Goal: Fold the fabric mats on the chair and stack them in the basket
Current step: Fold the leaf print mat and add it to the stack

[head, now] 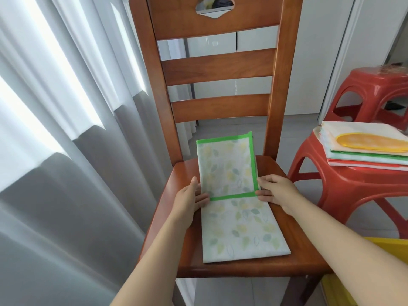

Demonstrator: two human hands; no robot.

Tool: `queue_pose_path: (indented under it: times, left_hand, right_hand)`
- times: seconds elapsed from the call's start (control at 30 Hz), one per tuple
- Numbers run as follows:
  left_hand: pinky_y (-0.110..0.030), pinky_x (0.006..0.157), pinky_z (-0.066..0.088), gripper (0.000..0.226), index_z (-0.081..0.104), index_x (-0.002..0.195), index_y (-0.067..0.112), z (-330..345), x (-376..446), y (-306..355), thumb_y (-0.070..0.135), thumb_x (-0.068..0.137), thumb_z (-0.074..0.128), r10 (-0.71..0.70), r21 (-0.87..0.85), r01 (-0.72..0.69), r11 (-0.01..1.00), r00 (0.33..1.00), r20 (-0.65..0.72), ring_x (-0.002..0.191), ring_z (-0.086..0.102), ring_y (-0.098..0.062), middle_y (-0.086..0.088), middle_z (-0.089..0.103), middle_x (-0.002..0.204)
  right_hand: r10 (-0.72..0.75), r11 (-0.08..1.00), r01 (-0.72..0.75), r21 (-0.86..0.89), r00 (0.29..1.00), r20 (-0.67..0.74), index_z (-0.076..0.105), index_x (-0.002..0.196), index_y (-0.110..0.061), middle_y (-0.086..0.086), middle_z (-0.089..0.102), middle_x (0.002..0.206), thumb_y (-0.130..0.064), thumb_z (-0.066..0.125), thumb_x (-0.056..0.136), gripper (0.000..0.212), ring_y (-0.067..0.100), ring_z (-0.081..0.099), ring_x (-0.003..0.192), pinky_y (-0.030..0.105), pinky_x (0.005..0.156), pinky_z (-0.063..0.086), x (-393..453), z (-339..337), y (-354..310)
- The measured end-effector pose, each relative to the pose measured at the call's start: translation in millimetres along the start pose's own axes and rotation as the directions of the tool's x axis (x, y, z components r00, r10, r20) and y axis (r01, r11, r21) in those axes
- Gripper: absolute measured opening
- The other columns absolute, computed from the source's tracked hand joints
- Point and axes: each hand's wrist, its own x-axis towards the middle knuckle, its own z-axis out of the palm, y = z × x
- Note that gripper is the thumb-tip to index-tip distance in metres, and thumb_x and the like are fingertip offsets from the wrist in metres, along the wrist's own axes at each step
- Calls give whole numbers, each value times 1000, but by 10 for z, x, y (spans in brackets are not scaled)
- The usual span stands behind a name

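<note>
A white fabric mat (240,226) with a leaf print and green border lies on the wooden chair seat (293,246). Its far part is turned up, with the green-edged flap (227,166) raised over the back of the seat. My left hand (189,199) pinches the mat's left edge at the fold line. At the right edge, where the green corner sits, my right hand (273,191) pinches the mat. A yellow basket (390,244) shows partly at the lower right, behind my right forearm.
A stack of fabric mats (362,144) rests on a red plastic stool (353,186) to the right of the chair. A second red stool (375,89) stands behind it. Grey and white curtains (66,129) hang at the left. The chair back (218,65) rises ahead.
</note>
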Motion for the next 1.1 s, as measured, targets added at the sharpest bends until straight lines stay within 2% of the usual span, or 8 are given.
queue_pose_path:
  times: [0.17, 0.27, 0.37, 0.6, 0.73, 0.9, 1.0, 1.1]
  left_hand:
    - [-29, 72, 53, 41, 58, 88, 5, -66, -104, 44, 38, 100, 38, -7, -37, 10, 999, 997, 75, 77, 62, -20, -10, 63, 84]
    - [-25, 68, 54, 40, 64, 96, 1, -112, -109, 27, 35, 99, 43, 2, 52, -8, 999, 993, 115, 73, 64, -18, -5, 68, 76]
    - [-15, 68, 52, 34, 69, 87, 3, -129, -130, -15, 31, 95, 54, 78, 270, -125, 955, 981, 178, 78, 65, -12, -4, 69, 84]
    - [-18, 64, 40, 13, 67, 71, 27, -119, -193, -55, 36, 79, 73, 225, 654, -355, 668, 934, 277, 72, 54, -5, 11, 62, 79]
    - [-20, 74, 40, 15, 67, 89, 29, -55, -242, -75, 40, 79, 70, 257, 744, -420, 520, 907, 333, 89, 51, -10, 5, 50, 98]
    - [-36, 96, 33, 49, 62, 114, 23, 158, -407, -169, 53, 86, 34, 390, 924, -357, -138, 838, 382, 112, 39, -28, -4, 48, 111]
    - [-42, 115, 14, 76, 39, 141, 10, 336, -527, -324, 51, 83, 11, 275, 903, -417, -102, 861, 429, 138, 23, -35, -15, 31, 148]
    - [-48, 116, -12, 70, -2, 152, 17, 401, -595, -507, 53, 95, 17, 121, 910, -395, -125, 904, 409, 146, -9, -31, -15, -5, 159]
  right_hand:
    - [61, 997, -64, 44, 995, 85, 61, 104, -3, 15, 67, 95, -36, 49, 94, 36, 24, 65, 84, 32, 73, 56, 16, -65, -18]
    - [23, 998, -29, 55, 994, 104, 63, 103, 0, 14, 67, 90, -27, 49, 96, 31, 25, 65, 81, 32, 72, 58, -7, -102, -21]
    - [-55, 970, 67, -234, 997, 59, 72, 86, -6, 4, 70, 88, -34, 57, 90, 32, 17, 64, 88, 29, 83, 50, -22, -130, -12]
    - [-139, 810, 215, -545, 974, 176, 70, 88, -18, -5, 68, 94, -24, 71, 80, 10, 10, 61, 93, 26, 81, 47, -73, -166, 23]
    - [-157, 748, 261, -610, 963, 219, 67, 92, -22, -7, 64, 103, -20, 70, 81, 12, 7, 58, 96, 20, 78, 46, -77, -163, 49]
    - [-195, 594, 353, -723, 935, 296, 61, 93, -25, -3, 48, 113, -16, 66, 84, 14, 6, 51, 92, 18, 82, 39, -93, -161, 94]
    - [-217, 523, 407, -749, 913, 344, 57, 96, -24, -2, 42, 116, -12, 61, 86, 16, 1, 45, 89, 18, 85, 31, -144, -128, 125]
    - [-228, 337, 404, -850, 911, 343, 53, 110, -25, -5, 39, 128, -15, 50, 92, 20, 15, 36, 120, 27, 100, 25, -233, -52, 164]
